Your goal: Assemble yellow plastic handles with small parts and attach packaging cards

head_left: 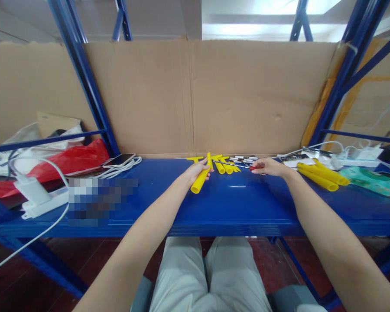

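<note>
My left hand (195,172) is closed around a yellow tube (199,181), its open round end tilted down toward me. In my right hand (270,166) is a screwdriver (256,167) with a red handle, its long thin metal shaft running left toward the upper part of the tube. Whether the tip touches the tube is too small to tell. Just behind, between the hands, lie several yellow tube pieces (226,168) on the blue shelf top (237,208). A yellow T-shaped piece (195,159) shows beyond my left hand.
Several yellow tubes (323,175) lie at the right beside a green packet (370,180) and a white power strip (360,156). At the left are a red bag (74,160), white cables (126,164) and another power strip (48,206). A cardboard sheet (247,95) stands behind.
</note>
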A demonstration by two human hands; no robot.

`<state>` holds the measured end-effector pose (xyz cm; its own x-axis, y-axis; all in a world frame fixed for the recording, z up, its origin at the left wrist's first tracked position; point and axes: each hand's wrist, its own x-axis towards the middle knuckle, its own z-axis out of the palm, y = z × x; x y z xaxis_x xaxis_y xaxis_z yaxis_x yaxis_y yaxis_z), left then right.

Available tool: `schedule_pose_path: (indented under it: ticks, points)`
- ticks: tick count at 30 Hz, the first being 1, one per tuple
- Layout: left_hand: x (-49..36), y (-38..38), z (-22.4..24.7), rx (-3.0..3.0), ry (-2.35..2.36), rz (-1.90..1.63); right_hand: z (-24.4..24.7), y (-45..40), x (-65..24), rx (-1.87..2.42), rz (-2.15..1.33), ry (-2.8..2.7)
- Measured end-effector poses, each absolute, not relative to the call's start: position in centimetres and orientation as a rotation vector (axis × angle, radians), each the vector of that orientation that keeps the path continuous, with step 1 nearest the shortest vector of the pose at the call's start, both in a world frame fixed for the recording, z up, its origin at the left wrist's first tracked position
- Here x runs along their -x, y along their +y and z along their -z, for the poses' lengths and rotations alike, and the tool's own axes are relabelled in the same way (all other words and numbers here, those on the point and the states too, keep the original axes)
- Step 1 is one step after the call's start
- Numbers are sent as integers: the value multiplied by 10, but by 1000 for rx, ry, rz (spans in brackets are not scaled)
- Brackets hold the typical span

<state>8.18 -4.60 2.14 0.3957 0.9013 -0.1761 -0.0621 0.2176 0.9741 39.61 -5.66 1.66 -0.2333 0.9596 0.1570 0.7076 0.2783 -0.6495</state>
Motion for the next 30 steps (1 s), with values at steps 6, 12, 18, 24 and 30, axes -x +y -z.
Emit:
schedule_pose_path:
  ticks: [6,12,18,24,30]
  points:
    - [-83,-47,-21,-1172,943,-823,-20,-61,-390,1465,-606,-2009]
    - [-84,-51,-21,-1180,940,-823,-19,-57,-392,1479,-552,-2012]
    - [-85,-56,-24,-1134,914,-832,-19,-56,-394,1493,-524,-2025]
    - [-82,-55,-27,-1059,804,-774,-19,-59,-390,1466,-558,-1981]
    - [-81,-54,-28,-1028,777,-754,-16,-57,-390,1448,-552,-1976]
